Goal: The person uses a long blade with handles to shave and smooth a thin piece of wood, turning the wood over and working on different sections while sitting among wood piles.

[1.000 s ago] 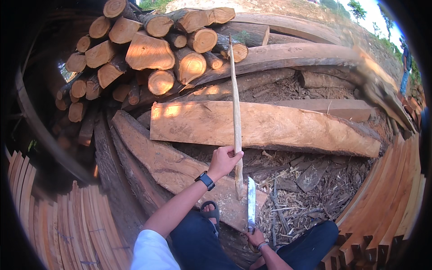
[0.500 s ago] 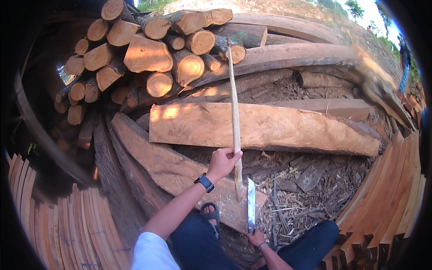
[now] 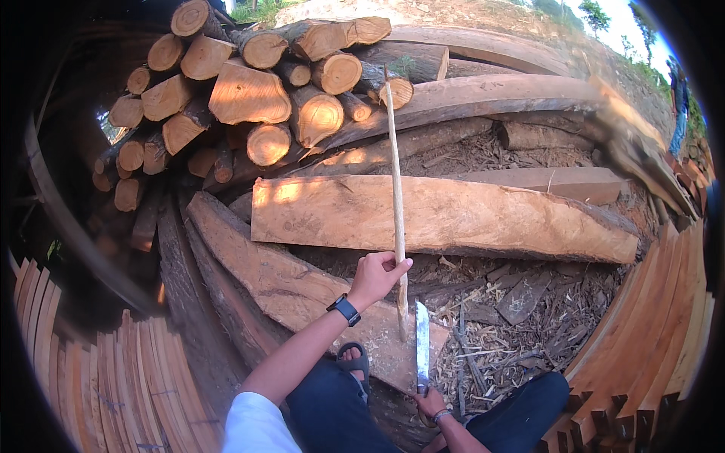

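A long, pale, peeled stick (image 3: 396,174) stands nearly upright before me, its lower end against a rough slab of wood (image 3: 325,298). My left hand (image 3: 375,278) is closed round the stick's lower part, with a dark watch on that wrist. Low in the view, my right hand (image 3: 431,403) grips the handle of a machete (image 3: 422,343). The broad blade points away from me, just right of the stick's lower end and apart from it. Most of the handle is hidden by the fingers.
Beyond the stick lies a thick sawn plank (image 3: 453,215). Cut logs (image 3: 268,143) are stacked at the far left. Sawn boards stand at left (image 3: 128,377) and right (image 3: 634,332). Wood shavings (image 3: 521,340) cover the ground at right. A person (image 3: 677,109) stands at the far right.
The stick has turned slightly and become a little thinner in view, its top shifting a touch right. My left hand's fingers have shifted on it. The machete has barely moved.
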The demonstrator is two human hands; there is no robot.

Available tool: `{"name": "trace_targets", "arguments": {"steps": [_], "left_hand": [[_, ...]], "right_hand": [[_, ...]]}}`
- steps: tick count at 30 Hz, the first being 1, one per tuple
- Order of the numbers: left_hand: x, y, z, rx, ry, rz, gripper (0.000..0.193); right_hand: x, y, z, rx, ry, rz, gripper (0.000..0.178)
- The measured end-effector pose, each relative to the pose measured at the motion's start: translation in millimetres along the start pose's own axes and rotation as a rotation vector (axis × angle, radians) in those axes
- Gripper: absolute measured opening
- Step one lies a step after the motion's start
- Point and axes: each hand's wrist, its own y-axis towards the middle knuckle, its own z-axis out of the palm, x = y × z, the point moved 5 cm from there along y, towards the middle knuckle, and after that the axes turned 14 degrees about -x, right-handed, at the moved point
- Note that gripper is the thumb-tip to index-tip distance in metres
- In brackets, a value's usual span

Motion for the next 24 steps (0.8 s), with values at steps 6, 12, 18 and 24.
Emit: {"name": "trace_targets", "arguments": {"steps": [6, 12, 18, 24], "left_hand": [[4, 0, 2, 0.001, -0.031, -0.007, 0.036], [6, -1, 5, -0.002, -0.052, 0.007, 0.036], [8, 0, 4, -0.022, -0.087, 0.004, 0.041], [20, 2, 14, -0.027, -0.232, -0.033, 0.04]], "right_hand": [[0, 1, 1, -0.012, -0.012, -0.009, 0.062], [-1, -1, 0, -0.035, 0.028, -0.027, 0.061], [3, -1, -1, -0.024, 0.024, -0.023, 0.06], [-3, 2, 4, -0.053, 0.007, -0.041, 0.055]]}}
